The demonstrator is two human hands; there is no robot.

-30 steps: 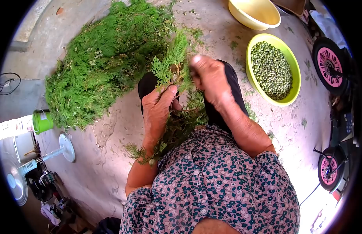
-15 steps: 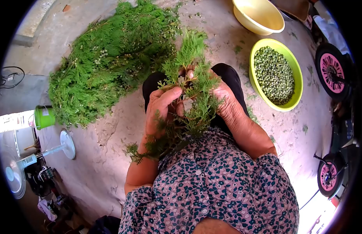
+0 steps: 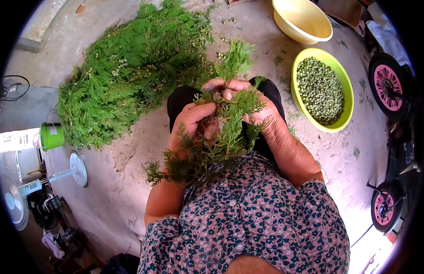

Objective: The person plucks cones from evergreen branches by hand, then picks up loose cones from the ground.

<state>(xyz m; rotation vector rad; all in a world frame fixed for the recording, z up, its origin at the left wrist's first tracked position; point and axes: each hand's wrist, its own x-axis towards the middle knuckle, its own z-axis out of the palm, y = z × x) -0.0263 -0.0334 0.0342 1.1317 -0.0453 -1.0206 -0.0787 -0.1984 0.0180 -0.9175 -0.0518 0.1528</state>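
A leafy green branch (image 3: pixel 230 132) lies over my lap and rises between my hands, its tip above my fingers. My left hand (image 3: pixel 192 121) is closed on the branch, thumb pointing inward. On the right side, my right hand (image 3: pixel 255 102) has its fingers curled round the upper stem, partly behind the leaves. The fingertips of both hands are close together, and anything small between them is hidden. To the right stands a yellow-green basin (image 3: pixel 349 100) holding many small green berries (image 3: pixel 319 89).
A large heap of green branches (image 3: pixel 125 77) spreads at the upper left. A pale yellow basin (image 3: pixel 303 20) is at the top right. Two pink-wheeled tyres (image 3: pixel 386 82) stand at the right edge. At the left are a green bucket (image 3: pixel 52 137) and a fan (image 3: pixel 15 203).
My right hand has come inward from beside the branch and now grips its upper stem. More of the branch has risen between my hands, its tip shifting right.
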